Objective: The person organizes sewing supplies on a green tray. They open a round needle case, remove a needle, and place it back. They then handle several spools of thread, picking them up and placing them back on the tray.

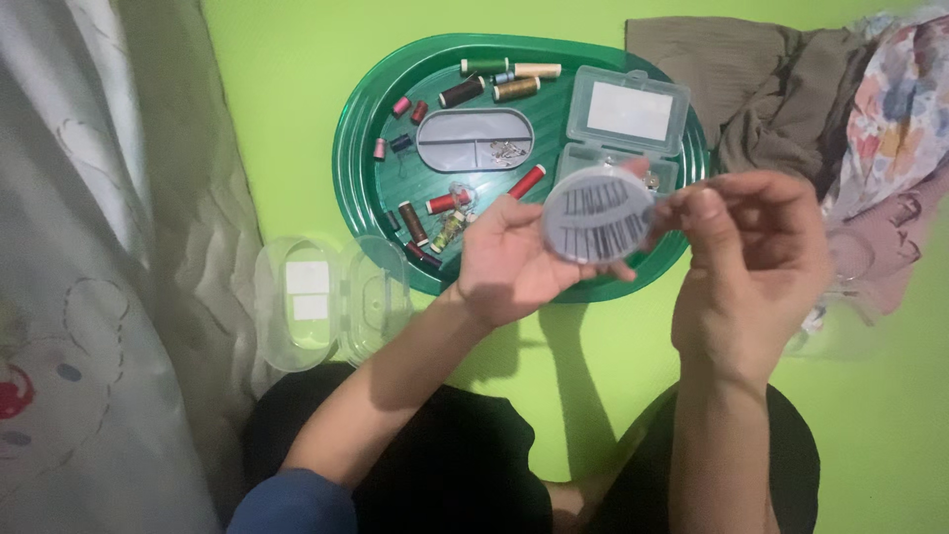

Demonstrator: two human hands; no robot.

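My left hand [509,262] holds up a round clear needle case [597,214] with several needles fanned inside. My right hand [756,262] pinches the case's right edge with thumb and forefinger. Both hands hover above the near rim of a green oval tray [356,188]. The tray carries several thread spools, among them a red spool [527,181] and a black spool [462,92], plus a grey oval compartment box [474,139] and an open clear rectangular box [630,116].
An open clear oval plastic case [331,300] lies left of the tray on the bright green surface. Crumpled brown and floral fabrics [830,109] pile up at the right. A pale printed cloth [89,297] covers the left side. My dark-clad knees fill the bottom.
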